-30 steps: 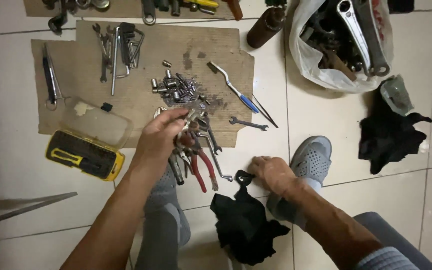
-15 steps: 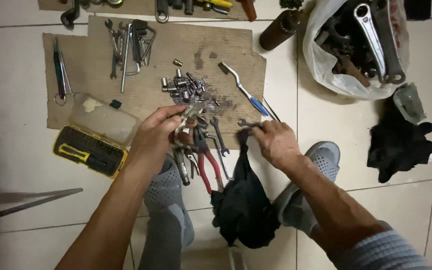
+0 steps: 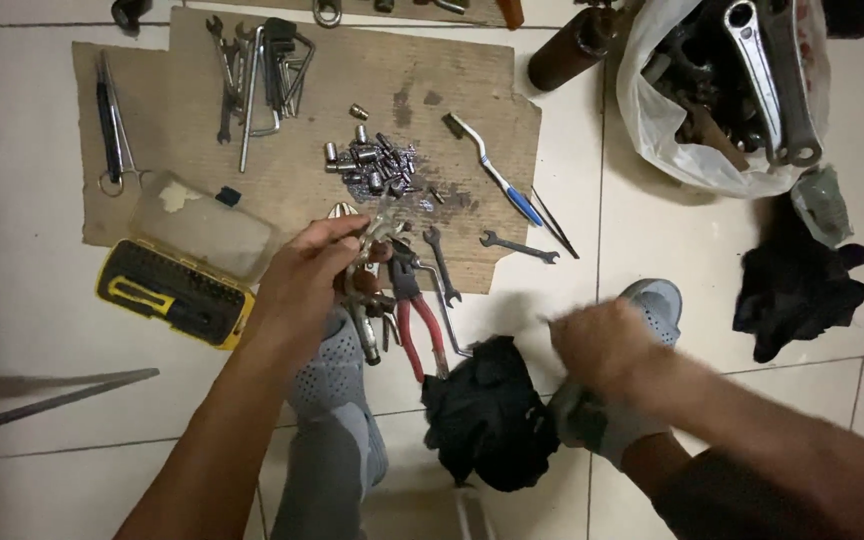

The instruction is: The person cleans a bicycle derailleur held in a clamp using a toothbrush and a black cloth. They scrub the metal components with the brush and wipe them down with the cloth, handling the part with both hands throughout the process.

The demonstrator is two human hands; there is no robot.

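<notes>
A flat brown cardboard sheet (image 3: pixel 302 110) lies on the white tiled floor (image 3: pixel 32 300). Near its front edge a crumpled black cloth (image 3: pixel 487 420) rests beside the blurred right hand (image 3: pixel 602 345), grip unclear. The left hand (image 3: pixel 307 275) clasps silvery metal pliers (image 3: pixel 367 225) above red-handled pliers (image 3: pixel 417 320).

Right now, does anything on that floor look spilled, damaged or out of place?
Yes: the sockets lie in a loose heap on the cardboard, over a dark greasy-looking stain, not in the open yellow bit case. A white bag slumps open, with wrenches sticking out. The left hand holds a metal tool; the right hand is blurred.
</notes>
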